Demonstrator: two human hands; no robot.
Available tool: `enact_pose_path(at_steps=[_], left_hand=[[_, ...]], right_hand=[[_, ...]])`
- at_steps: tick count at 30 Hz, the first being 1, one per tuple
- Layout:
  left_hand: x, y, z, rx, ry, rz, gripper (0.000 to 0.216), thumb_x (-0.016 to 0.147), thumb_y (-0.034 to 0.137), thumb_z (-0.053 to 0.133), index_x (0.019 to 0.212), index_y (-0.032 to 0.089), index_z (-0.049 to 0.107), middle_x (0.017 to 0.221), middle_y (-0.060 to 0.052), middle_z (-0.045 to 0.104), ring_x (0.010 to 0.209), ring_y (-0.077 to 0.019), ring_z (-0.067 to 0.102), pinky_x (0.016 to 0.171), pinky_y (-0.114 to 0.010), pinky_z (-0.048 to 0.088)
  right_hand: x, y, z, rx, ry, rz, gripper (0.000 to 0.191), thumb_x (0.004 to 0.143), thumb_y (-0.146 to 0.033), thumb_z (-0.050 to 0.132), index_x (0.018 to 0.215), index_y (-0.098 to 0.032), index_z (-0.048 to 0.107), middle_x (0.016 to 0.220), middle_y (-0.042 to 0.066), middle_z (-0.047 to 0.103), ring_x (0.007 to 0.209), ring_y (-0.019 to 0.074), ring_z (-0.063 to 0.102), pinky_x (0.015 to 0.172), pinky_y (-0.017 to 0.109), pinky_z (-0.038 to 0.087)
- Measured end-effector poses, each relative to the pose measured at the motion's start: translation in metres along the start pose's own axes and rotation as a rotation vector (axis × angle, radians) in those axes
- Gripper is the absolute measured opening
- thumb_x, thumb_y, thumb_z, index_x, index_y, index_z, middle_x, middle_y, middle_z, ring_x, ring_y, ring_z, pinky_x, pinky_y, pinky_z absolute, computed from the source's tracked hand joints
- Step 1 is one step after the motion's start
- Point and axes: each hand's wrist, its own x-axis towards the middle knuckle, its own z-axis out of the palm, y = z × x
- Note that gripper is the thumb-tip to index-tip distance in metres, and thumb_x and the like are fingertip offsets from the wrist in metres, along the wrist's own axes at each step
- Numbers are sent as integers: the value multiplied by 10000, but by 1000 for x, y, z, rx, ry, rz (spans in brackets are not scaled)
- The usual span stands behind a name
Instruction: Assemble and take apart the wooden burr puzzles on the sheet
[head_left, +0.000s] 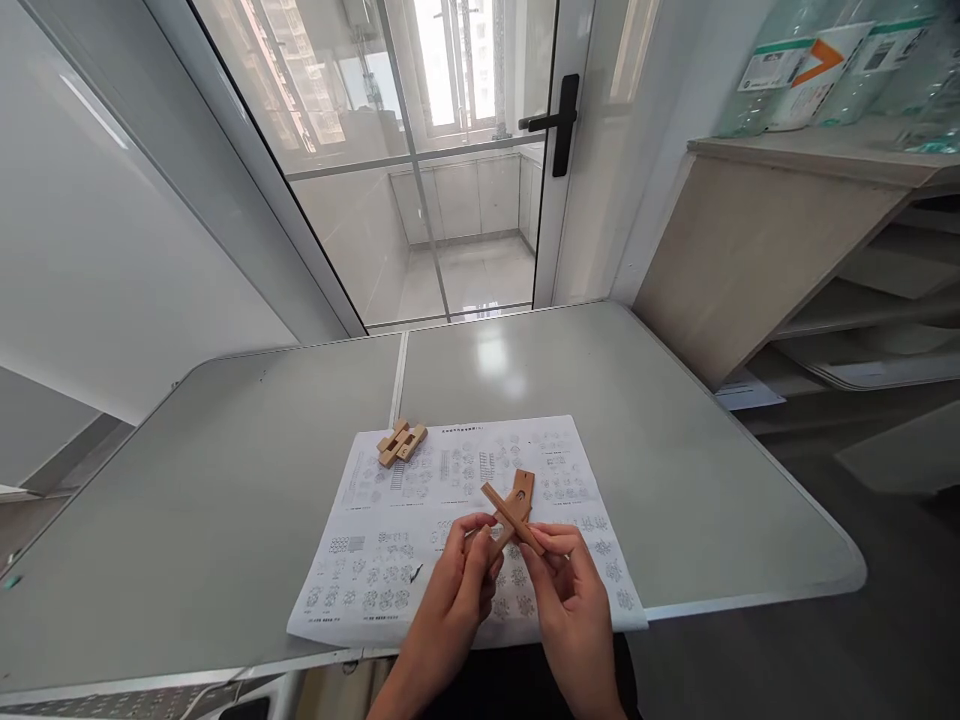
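Over the lower part of a printed sheet (pixel 360 600), my left hand (pixel 459 575) is closed round a wooden puzzle piece (pixel 495 545). My right hand (pixel 574 580) pinches the lower end of a slim wooden stick (pixel 511 516), which slants up to the left and crosses the piece in my left hand. Just beyond my fingertips is a flat notched wooden piece (pixel 523 490) with a dark mark; whether it touches the held pieces I cannot tell. A small cluster of wooden puzzle pieces (pixel 402 443) rests at the sheet's upper left.
The sheet, covered in small diagrams, lies on a grey table (pixel 225 500) with a pale edge. Behind it stands a glass door (pixel 420 155) with a black handle (pixel 564 122). To the right, a wooden shelf (pixel 690 260) bears several clear bottles (pixel 772 75).
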Motion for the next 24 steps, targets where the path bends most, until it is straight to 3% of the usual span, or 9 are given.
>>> enact_pose_path(at_steps=[5, 13, 24], left_hand=[[0, -3, 3, 34, 38, 27, 513, 1006, 710, 468, 1111, 208, 486, 732, 71, 319, 612, -102, 253, 545, -237, 247], [0, -4, -1, -8, -39, 39, 460, 1029, 671, 465, 1117, 219, 475, 728, 79, 293, 595, -100, 210, 537, -237, 223], [-4, -2, 3, 1, -45, 43, 424, 1049, 636, 450, 1142, 224, 486, 717, 77, 274, 596, -107, 205, 540, -239, 229]], right_hand=[[-2, 2, -3, -31, -54, -27, 173, 1004, -395, 674, 968, -229, 709, 1063, 72, 678, 1004, 229, 720, 856, 353, 642], [2, 1, -11, -95, -118, -91, 135, 1034, -340, 635, 982, -237, 704, 1067, 76, 672, 1014, 225, 710, 817, 336, 635], [3, -1, -15, -144, -135, -182, 101, 1040, -282, 625, 996, -252, 711, 1057, 70, 692, 993, 226, 718, 786, 341, 634]])
